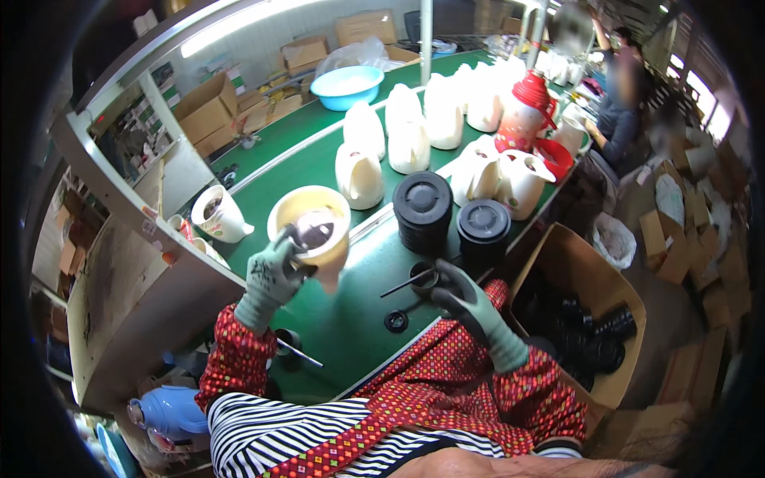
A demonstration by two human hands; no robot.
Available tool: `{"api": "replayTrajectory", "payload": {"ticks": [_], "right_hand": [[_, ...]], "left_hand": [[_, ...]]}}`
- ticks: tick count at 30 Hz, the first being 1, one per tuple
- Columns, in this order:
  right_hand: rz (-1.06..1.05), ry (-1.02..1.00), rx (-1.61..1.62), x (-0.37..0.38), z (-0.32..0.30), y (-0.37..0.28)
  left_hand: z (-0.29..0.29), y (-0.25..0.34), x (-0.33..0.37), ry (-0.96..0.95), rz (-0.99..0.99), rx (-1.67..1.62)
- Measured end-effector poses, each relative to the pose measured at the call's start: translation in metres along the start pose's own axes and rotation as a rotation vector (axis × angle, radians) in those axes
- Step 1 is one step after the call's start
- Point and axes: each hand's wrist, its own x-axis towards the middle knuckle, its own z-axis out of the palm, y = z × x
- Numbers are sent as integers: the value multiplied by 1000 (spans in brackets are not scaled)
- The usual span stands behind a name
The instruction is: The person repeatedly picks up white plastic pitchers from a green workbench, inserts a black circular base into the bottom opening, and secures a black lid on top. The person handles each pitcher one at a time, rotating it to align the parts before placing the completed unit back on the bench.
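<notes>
Nearest: black part with pale rod (299, 349) beside left sleeve; small black ring (396, 321) flat on green surface (355, 319). Left hand (288, 256), gloved, at near-left rim of cream bowl (338, 248); cannot tell whether it grips. Dark piece (320, 232) inside bowl. Right hand (448, 287), gloved, fingers parted, beside black cup-like part (428, 276), dark rod pointing left; contact unclear. Right: carton (591, 275) of black parts. Beyond: two stacks of black discs (423, 199), white jugs (359, 177), red flask (524, 111), blue basin (347, 101).
</notes>
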Motion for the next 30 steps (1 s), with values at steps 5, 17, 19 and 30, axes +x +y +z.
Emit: {"api": "replayTrajectory", "payload": {"ticks": [5,17,19,30], "right_hand": [[353,-76,69,8,6,-71],[121,270,499,-151,-88,12],[109,252,647,-159,-92,20],[290,14,466,-46,-42,-21]], "left_hand": [[-25,96,11,-389,373,-137],[121,96,-7,-404,-226,-1288],[152,98,-25,-566,-258,-1451],[191,92,-61,-647,-382,-1703]]}}
